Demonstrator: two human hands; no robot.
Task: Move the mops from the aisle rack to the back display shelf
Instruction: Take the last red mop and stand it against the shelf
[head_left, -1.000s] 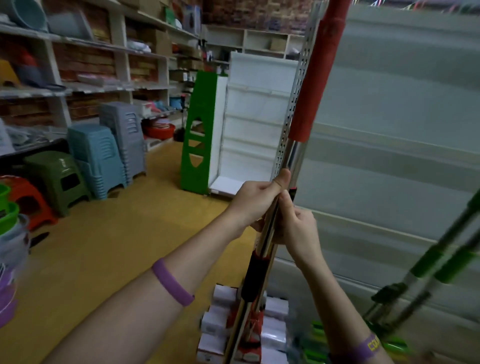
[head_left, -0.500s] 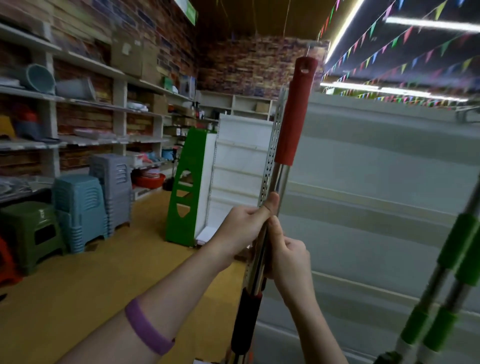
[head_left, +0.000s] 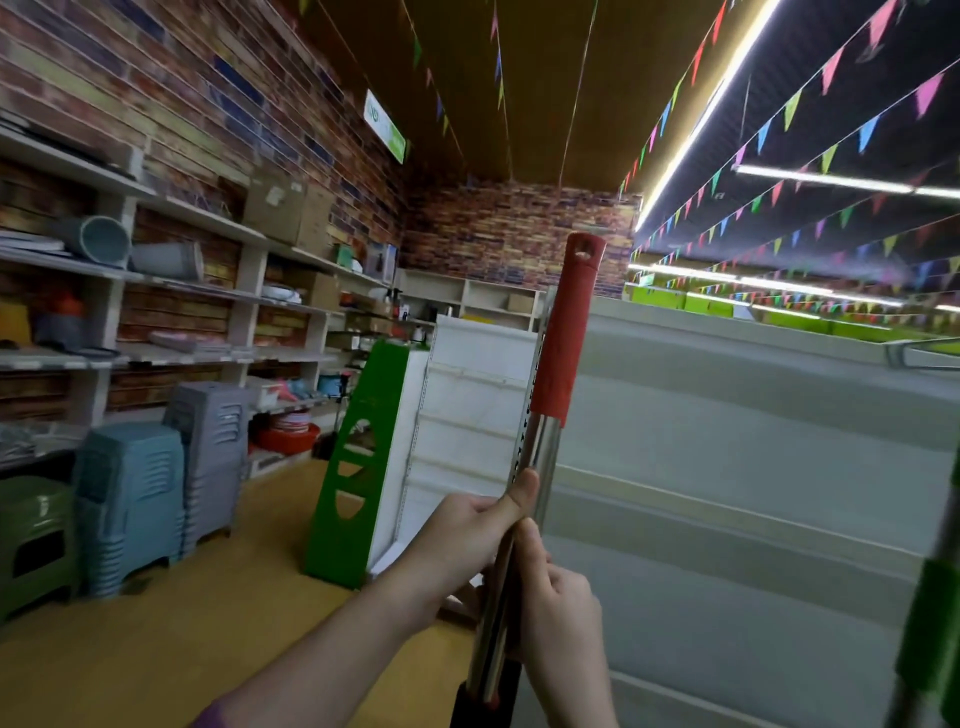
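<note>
Mop (head_left: 546, 441) upright, gripped between both hands (head_left: 467, 540)

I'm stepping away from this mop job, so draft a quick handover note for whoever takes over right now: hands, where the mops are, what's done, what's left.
Left hand grips the steel shaft of the red-handled mop, thumb along it; right hand grips the same shaft just below.
The mop is held near upright beside the grey aisle rack; its head is out of view.
A green-gripped pole shows at the right edge.
Done: one mop in hand.
Left: carry it to the back display shelf (not identifiable here), then fetch the rest.
</note>
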